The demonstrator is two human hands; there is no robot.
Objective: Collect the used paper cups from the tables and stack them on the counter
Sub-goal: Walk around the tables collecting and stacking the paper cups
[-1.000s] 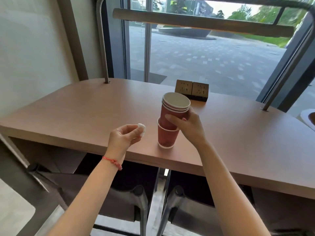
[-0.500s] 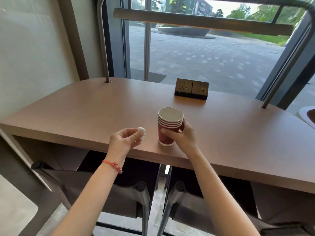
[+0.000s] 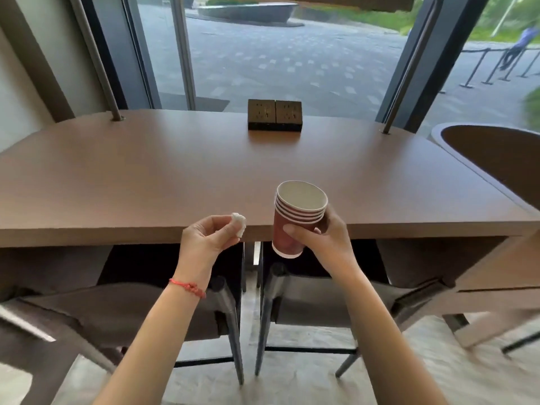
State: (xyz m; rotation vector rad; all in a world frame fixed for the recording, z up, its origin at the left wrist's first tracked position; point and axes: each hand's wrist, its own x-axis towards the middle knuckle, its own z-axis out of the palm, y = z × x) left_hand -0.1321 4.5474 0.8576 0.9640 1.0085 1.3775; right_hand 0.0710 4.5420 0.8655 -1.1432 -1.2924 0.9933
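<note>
Behind cup stack (image 3: 295, 217) in right-hand fingers (image 3: 301, 232): socket box (image 3: 274, 114); left hand (image 3: 204, 244) pinches tissue wad (image 3: 239, 223).

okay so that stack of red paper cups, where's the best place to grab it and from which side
Grip the stack of nested red paper cups around the bare red wall below the rims, from the side, as the right hand does now. The stacked white rims would probably crush or slip apart, and a side grip keeps the tilted stack together.

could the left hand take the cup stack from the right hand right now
Probably not cleanly. The left hand is close beside the cup stack with nothing between, but its fingers already pinch a white wad; the right hand grips the stack.
</note>
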